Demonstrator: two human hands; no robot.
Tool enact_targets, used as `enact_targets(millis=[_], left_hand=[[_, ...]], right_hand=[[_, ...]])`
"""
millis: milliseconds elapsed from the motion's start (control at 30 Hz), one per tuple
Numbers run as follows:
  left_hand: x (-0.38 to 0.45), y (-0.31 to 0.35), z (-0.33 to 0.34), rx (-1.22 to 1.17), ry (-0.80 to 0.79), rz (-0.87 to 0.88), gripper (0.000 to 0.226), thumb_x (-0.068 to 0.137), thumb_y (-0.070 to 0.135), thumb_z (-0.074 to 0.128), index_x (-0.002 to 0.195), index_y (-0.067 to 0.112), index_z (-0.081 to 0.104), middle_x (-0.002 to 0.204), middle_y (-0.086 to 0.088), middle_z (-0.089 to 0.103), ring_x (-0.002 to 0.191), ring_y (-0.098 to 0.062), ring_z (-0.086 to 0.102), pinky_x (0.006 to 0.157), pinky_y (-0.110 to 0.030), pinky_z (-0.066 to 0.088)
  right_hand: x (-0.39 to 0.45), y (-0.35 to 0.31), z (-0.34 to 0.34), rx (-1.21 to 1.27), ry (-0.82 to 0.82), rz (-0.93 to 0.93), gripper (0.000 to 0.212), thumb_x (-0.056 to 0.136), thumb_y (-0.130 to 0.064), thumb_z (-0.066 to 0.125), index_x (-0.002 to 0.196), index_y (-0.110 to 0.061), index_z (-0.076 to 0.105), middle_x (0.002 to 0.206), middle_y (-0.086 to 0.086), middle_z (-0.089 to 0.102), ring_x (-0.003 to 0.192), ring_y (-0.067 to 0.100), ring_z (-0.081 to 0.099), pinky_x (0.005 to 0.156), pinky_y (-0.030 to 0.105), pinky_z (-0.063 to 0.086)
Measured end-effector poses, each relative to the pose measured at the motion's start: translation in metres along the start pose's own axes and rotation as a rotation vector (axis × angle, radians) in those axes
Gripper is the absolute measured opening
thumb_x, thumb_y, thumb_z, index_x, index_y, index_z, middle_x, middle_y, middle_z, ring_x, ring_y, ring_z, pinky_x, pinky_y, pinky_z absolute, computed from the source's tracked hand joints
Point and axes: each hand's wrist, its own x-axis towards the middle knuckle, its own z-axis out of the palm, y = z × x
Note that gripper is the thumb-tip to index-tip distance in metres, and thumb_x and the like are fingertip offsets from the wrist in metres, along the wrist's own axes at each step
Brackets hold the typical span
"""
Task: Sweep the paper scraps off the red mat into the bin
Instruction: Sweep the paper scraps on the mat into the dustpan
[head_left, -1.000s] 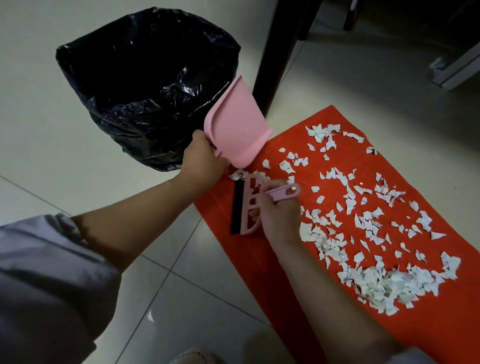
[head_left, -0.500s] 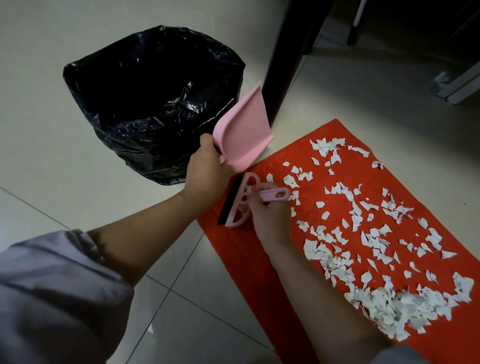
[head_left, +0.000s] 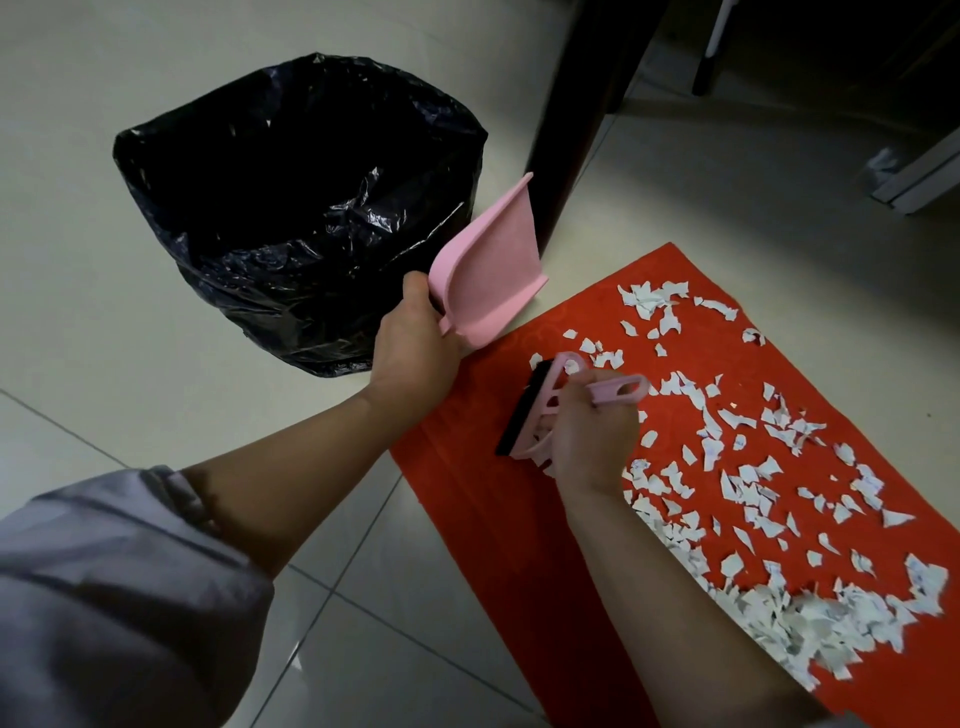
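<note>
pale floor tiles are carrying a red mat strewn with paper scraps; the left hand is gripping a tilted pink dustpan beside the bin, the right hand is clutching a brush. light scraps are likely scattering onto tiles if swept hard.

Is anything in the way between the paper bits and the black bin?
Nothing visible blocks the way. The paper scraps lie on the red mat, and the bin stands open just past the mat's far left corner. Only the dustpan, held by the left hand, sits between them.
</note>
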Motion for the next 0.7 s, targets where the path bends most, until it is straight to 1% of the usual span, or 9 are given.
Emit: enact_targets(millis=[133, 200, 233, 300, 367, 467, 533, 600, 700], left_hand=[[0.001, -0.002, 0.002, 0.007, -0.008, -0.001, 0.038, 0.081, 0.009, 0.068, 0.108, 0.007, 0.041, 0.087, -0.005, 0.057, 0.084, -0.026, 0.058, 0.073, -0.041, 0.051], [0.002, -0.003, 0.003, 0.014, -0.007, 0.0, 0.038, 0.081, 0.009, 0.068, 0.108, 0.007, 0.041, 0.087, -0.005, 0.056, 0.083, -0.024, 0.057, 0.07, -0.038, 0.047], [0.002, -0.004, 0.004, 0.017, -0.008, -0.001, 0.038, 0.081, 0.009, 0.068, 0.108, 0.007, 0.041, 0.087, -0.004, 0.056, 0.082, -0.023, 0.056, 0.068, -0.036, 0.045], [0.003, -0.007, 0.007, 0.02, -0.01, -0.005, 0.039, 0.081, 0.009, 0.069, 0.107, 0.008, 0.041, 0.086, -0.004, 0.056, 0.079, -0.021, 0.055, 0.066, -0.032, 0.042], [0.003, -0.009, 0.01, 0.022, -0.013, -0.001, 0.038, 0.08, 0.01, 0.07, 0.105, 0.009, 0.041, 0.085, -0.005, 0.057, 0.077, -0.021, 0.055, 0.064, -0.031, 0.041], [0.004, -0.011, 0.014, 0.033, -0.015, 0.006, 0.038, 0.081, 0.012, 0.071, 0.104, 0.01, 0.041, 0.085, -0.004, 0.058, 0.076, -0.02, 0.055, 0.064, -0.03, 0.04], [0.004, -0.01, 0.015, 0.035, -0.015, 0.01, 0.038, 0.081, 0.013, 0.071, 0.105, 0.009, 0.042, 0.084, -0.004, 0.058, 0.077, -0.02, 0.055, 0.064, -0.03, 0.04], [0.005, -0.009, 0.016, 0.034, -0.016, 0.014, 0.039, 0.081, 0.013, 0.071, 0.107, 0.009, 0.042, 0.085, -0.004, 0.058, 0.078, -0.021, 0.057, 0.064, -0.031, 0.042], [0.004, -0.007, 0.015, 0.029, -0.018, 0.017, 0.04, 0.081, 0.012, 0.071, 0.108, 0.009, 0.042, 0.088, -0.007, 0.061, 0.081, -0.024, 0.06, 0.068, -0.038, 0.051]], right_hand=[[0.006, -0.003, 0.011, -0.059, -0.19, -0.013, 0.014, 0.091, -0.006, 0.049, 0.084, -0.016, 0.054, 0.072, -0.006, 0.056, 0.062, 0.009, 0.054, 0.059, 0.028, 0.049], [0.014, -0.001, 0.012, -0.084, -0.221, 0.035, 0.011, 0.092, -0.007, 0.048, 0.089, -0.014, 0.056, 0.075, -0.003, 0.058, 0.065, 0.013, 0.056, 0.061, 0.031, 0.051], [0.018, 0.0, 0.01, -0.087, -0.216, 0.068, 0.012, 0.093, -0.007, 0.048, 0.089, -0.014, 0.057, 0.074, -0.002, 0.058, 0.064, 0.014, 0.056, 0.057, 0.027, 0.05], [0.024, 0.003, 0.004, -0.099, -0.179, 0.115, 0.013, 0.094, -0.007, 0.046, 0.092, -0.008, 0.059, 0.069, 0.0, 0.055, 0.054, 0.01, 0.051, 0.042, 0.012, 0.04], [0.027, 0.007, 0.0, -0.113, -0.098, 0.123, 0.015, 0.095, -0.01, 0.046, 0.093, -0.003, 0.059, 0.067, 0.002, 0.053, 0.05, 0.009, 0.047, 0.035, 0.009, 0.032], [0.027, 0.011, -0.002, -0.121, 0.087, 0.041, 0.026, 0.097, -0.021, 0.042, 0.089, -0.001, 0.058, 0.067, 0.005, 0.054, 0.053, 0.014, 0.051, 0.045, 0.019, 0.037], [0.023, 0.006, -0.002, -0.07, 0.128, 0.014, 0.025, 0.097, -0.019, 0.042, 0.082, -0.004, 0.055, 0.062, 0.001, 0.05, 0.05, 0.011, 0.047, 0.047, 0.02, 0.035], [0.019, 0.001, -0.001, -0.011, 0.074, 0.015, 0.026, 0.097, -0.018, 0.042, 0.075, -0.011, 0.053, 0.061, 0.0, 0.05, 0.05, 0.011, 0.047, 0.047, 0.021, 0.038], [0.015, -0.003, 0.003, 0.007, -0.147, 0.009, 0.021, 0.096, -0.015, 0.045, 0.077, -0.017, 0.053, 0.067, -0.002, 0.054, 0.051, 0.004, 0.052, 0.047, 0.017, 0.041]])
